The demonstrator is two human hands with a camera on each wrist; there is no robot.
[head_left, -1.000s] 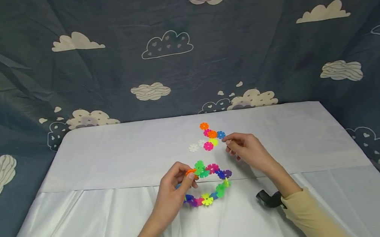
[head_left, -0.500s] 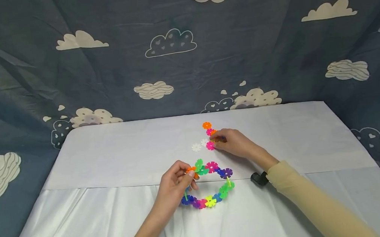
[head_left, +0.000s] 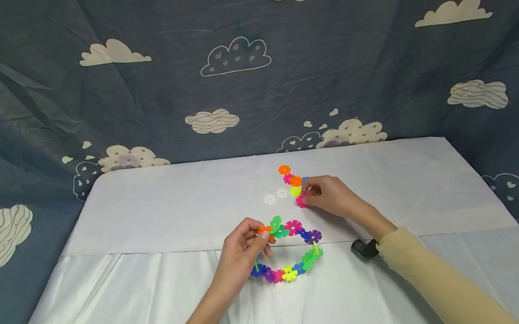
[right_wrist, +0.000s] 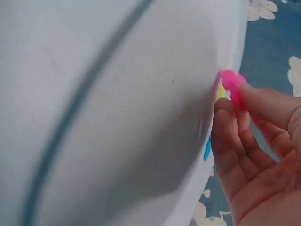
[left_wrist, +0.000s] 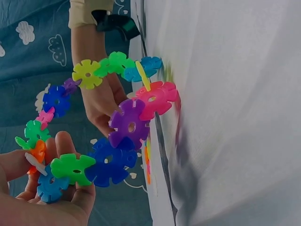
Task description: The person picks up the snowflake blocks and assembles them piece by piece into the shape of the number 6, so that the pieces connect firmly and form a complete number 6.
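Observation:
My left hand [head_left: 241,248] pinches an orange piece in a chain of flower-shaped interlocking discs [head_left: 289,273]. The chain curves round as a loop of green, pink, blue, purple and yellow discs. In the left wrist view, a white piece and a light blue disc [left_wrist: 51,188] lie close to the thumb and fingers. Farther back on the table, my right hand [head_left: 332,195] pinches a pink flower disc [right_wrist: 233,84] between thumb and fingers. A yellow disc [head_left: 295,192] lies just beyond it, and a blue disc is partly hidden by the fingers.
Two white discs [head_left: 269,199] lie left of the right hand. Orange discs [head_left: 284,169] and another pink one [head_left: 288,179] lie behind. A white cloth [head_left: 153,212] covers the table, with a dark cloud-print curtain [head_left: 165,88] behind its far edge.
My right hand has reached left into the loose discs, taken hold of the pink disc and drawn it slightly right. The left hand keeps its grip on the chain, almost unmoved.

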